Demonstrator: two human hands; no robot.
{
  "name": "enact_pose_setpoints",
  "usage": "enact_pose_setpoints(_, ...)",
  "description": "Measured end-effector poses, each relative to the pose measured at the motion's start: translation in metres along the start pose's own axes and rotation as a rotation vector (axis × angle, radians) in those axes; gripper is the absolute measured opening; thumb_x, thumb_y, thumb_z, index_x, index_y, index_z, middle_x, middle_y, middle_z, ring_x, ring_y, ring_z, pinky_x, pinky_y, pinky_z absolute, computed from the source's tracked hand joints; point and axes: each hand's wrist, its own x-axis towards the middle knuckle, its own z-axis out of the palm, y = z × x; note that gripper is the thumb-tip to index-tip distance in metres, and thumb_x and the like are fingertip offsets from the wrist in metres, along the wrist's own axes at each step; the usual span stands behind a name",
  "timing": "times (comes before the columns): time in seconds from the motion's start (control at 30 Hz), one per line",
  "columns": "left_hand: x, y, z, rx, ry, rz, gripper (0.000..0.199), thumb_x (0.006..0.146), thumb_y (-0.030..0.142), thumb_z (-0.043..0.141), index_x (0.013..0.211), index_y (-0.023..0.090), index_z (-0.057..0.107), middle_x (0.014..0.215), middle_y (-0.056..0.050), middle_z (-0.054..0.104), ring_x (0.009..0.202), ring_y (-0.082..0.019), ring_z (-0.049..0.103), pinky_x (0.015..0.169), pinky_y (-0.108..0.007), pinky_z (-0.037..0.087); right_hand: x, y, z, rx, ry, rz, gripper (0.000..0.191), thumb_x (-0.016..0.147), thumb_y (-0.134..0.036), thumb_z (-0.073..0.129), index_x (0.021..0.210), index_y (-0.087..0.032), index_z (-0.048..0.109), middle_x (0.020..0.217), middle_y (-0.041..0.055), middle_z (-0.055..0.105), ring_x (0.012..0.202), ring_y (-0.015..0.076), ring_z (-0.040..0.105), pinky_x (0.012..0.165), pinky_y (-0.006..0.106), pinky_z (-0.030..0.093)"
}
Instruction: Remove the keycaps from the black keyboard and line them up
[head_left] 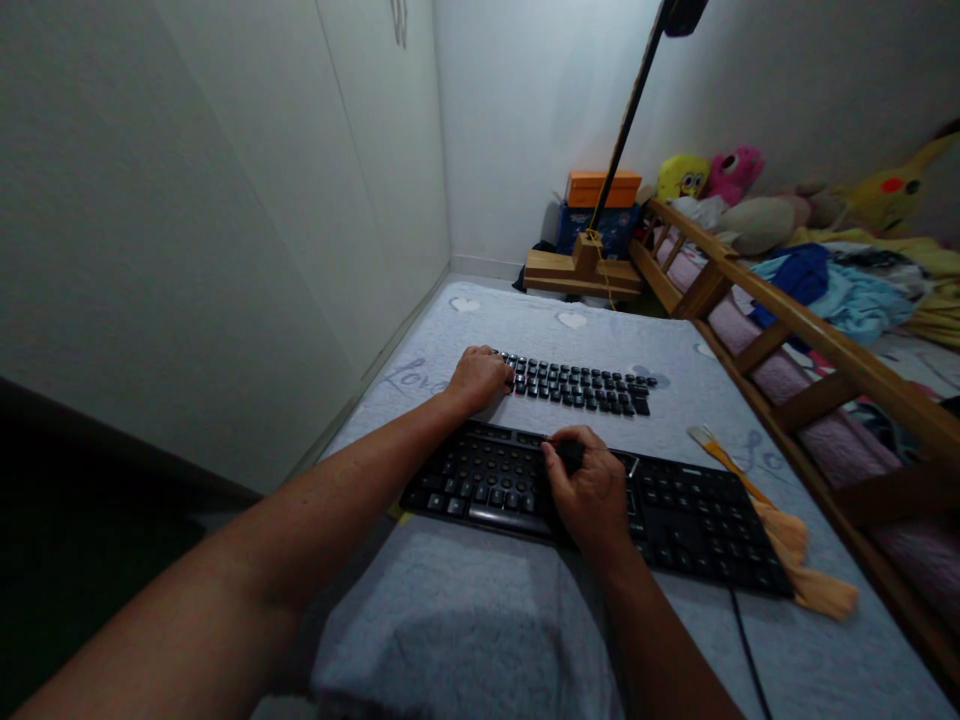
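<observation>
A black keyboard [495, 470] lies on a light blue cloth, with many keycaps off its left part and bare key seats showing. Above it, detached black keycaps [577, 385] are laid out in rows. My left hand [478, 380] is at the left end of these rows, fingers closed in a pinch by a keycap; its fingertips are partly hidden. Over the middle of the keyboard, my right hand [592, 490] is curled around a dark tool [570, 455], mostly hidden by the fingers. A thin metal end [634, 466] shows beside that hand.
A brush [724, 462] and a crumpled orange cloth [787, 545] lie right of the keyboard. The keyboard's cable [746, 650] runs toward me. A wooden bed rail [810, 350] borders the right side, a white cabinet [300, 200] the left. A wooden stand [581, 268] is behind.
</observation>
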Motion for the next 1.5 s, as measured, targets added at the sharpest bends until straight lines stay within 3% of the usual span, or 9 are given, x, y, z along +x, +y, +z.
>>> enact_pose_setpoints(1.13, -0.003, 0.001, 0.001, -0.036, 0.007, -0.015, 0.020, 0.080, 0.026, 0.061, 0.092, 0.025, 0.077, 0.088, -0.007, 0.075, 0.090, -0.026, 0.061, 0.078, -0.035, 0.043, 0.002, -0.002, -0.001, 0.000, 0.005, 0.016, 0.006, 0.087, -0.023, 0.056, 0.085, -0.018, 0.059, 0.078, 0.0055, 0.065, 0.075, 0.0197, 0.063, 0.074, 0.033, 0.050)
enact_pose_setpoints(1.33, -0.009, -0.001, -0.011, -0.042, 0.019, -0.061, 0.022, 0.084, 0.025, 0.057, 0.095, 0.024, 0.076, 0.090, -0.007, 0.075, 0.089, -0.024, 0.062, 0.081, -0.036, 0.044, 0.001, -0.001, -0.001, -0.004, -0.002, -0.001, 0.006, 0.087, -0.023, 0.056, 0.084, -0.019, 0.059, 0.078, 0.0052, 0.066, 0.075, 0.0195, 0.063, 0.073, 0.033, 0.050)
enact_pose_setpoints(1.5, -0.035, -0.008, -0.026, -0.176, 0.085, -0.152, 0.019, 0.084, 0.021, 0.059, 0.096, 0.022, 0.074, 0.096, -0.005, 0.075, 0.092, -0.023, 0.061, 0.087, -0.037, 0.044, 0.000, -0.002, -0.001, 0.012, -0.028, 0.006, 0.007, 0.087, -0.024, 0.056, 0.083, -0.019, 0.059, 0.080, 0.0058, 0.066, 0.075, 0.0197, 0.063, 0.073, 0.033, 0.049)
